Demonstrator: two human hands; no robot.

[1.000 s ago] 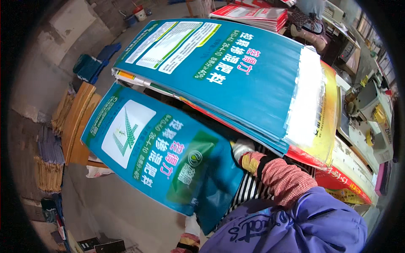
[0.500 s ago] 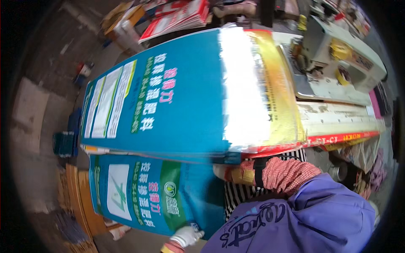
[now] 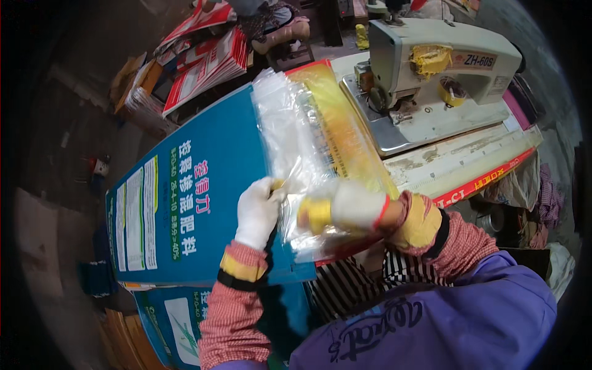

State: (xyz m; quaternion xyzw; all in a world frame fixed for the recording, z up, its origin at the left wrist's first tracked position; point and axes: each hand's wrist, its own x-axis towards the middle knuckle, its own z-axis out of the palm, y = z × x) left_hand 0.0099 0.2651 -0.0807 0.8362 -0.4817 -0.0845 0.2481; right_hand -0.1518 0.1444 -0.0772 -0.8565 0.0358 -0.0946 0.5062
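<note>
A blue printed sack (image 3: 216, 135) lies flat before me, with a clear plastic liner (image 3: 287, 132) sticking out past its right end. My left hand (image 3: 256, 216), in a white glove, rests at the sack's end with thumb and fingers pinched on the liner's edge. Over the liner's near part is my right hand (image 3: 354, 206), gloved in white with yellow at the fingertips. Motion smears its fingers, so its grip does not show. Beneath the liner lies a yellow and red printed sheet or sack (image 3: 336, 123).
To the right stands a pale sewing machine (image 3: 444, 68) on a worn white table (image 3: 444, 163). Red and white sacks (image 3: 209, 68) are piled at the far left, near a cardboard box (image 3: 132, 77). Another blue sack (image 3: 160, 320) hangs below the near edge.
My left hand has come up from the lower blue sack onto the upper one's liner. My right hand has moved from under the near edge onto the liner. The view has shifted.
</note>
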